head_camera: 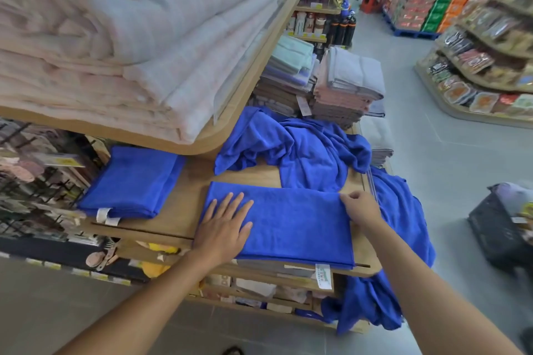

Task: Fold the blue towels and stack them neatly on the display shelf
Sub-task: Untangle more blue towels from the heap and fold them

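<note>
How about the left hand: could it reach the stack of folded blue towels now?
Probably yes: the left hand rests flat on the long blue towel, with only bare wooden shelf between it and the stack.

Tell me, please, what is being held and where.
Right hand pinches the far right corner of the folded towel; left hand lies flat on it.

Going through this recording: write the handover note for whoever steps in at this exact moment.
The left hand lies flat on the half-folded towel, pressing it to the wooden shelf. The right hand pinches that towel's far right corner.
Done: a folded stack sits at the shelf's left.
Left: finish this fold, add it to the stack, then fold the crumpled blue towels heaped behind and hanging over the right edge.
</note>
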### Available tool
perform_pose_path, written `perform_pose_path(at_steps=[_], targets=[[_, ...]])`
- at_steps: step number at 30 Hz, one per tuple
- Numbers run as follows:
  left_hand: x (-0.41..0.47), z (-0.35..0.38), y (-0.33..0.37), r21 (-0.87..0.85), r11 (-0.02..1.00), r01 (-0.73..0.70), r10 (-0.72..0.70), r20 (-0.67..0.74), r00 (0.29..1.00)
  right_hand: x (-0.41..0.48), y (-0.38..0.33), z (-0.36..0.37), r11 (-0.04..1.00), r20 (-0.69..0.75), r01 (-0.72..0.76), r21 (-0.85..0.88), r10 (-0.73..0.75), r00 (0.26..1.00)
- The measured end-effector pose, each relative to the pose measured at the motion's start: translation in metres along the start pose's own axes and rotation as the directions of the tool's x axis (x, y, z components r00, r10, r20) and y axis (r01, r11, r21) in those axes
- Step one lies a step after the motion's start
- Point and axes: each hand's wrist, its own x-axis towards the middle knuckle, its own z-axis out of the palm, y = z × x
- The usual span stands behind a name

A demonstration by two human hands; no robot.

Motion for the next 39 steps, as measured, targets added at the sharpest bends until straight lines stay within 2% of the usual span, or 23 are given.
perform_pose_path(at_steps=[3,9,14,16,20,24,27,30,32,39], targets=[[0.001,0.001,-0.003,-0.002,1.0,-0.007,0.007,0.0,1.0,-0.002,0.002,0.001,0.999,-0.019,-0.016,-0.047,0.016,1.0],[0.001,0.001,-0.004,-0.041,0.999,-0.036,0.037,0.008,0.999,-0.045,0.001,0.006,1.0,-0.107,-0.004,-0.012,0.003,0.994],[-0.001,0.007,0.002,-0.017,0.991,-0.131,0.132,0.02,0.991,-0.08,0.022,0.018,0.947,-0.091,-0.012,-0.321,-0.018,0.996],[0.002,0.01,0.005,0.0,0.989,-0.151,0.151,0.035,0.988,-0.083,0.024,0.021,0.927,-0.09,-0.041,-0.373,0.008,0.996],[0.016,0.005,0.004,0.02,0.983,-0.182,0.181,0.049,0.982,-0.072,0.011,0.018,0.973,-0.02,-0.159,-0.166,0.158,0.987],[0.031,-0.001,0.003,-0.01,0.977,-0.212,0.212,0.085,0.973,-0.056,-0.005,0.008,0.971,0.022,-0.237,0.03,0.236,0.971],[0.037,-0.004,0.012,-0.055,0.973,-0.224,0.228,0.073,0.971,-0.06,-0.006,-0.004,0.874,0.178,-0.407,0.264,0.37,0.912],[0.04,-0.005,0.026,-0.071,0.972,-0.225,0.229,0.055,0.972,-0.067,-0.004,-0.016,0.785,0.306,-0.492,0.376,0.395,0.866],[0.041,-0.003,0.034,-0.047,0.976,-0.215,0.218,0.073,0.973,-0.069,-0.004,-0.021,0.784,0.33,-0.473,0.402,0.358,0.874],[0.031,0.01,0.069,-0.036,0.979,-0.203,0.206,0.091,0.974,-0.08,-0.029,-0.047,0.84,0.188,-0.2,0.505,0.119,0.975]])
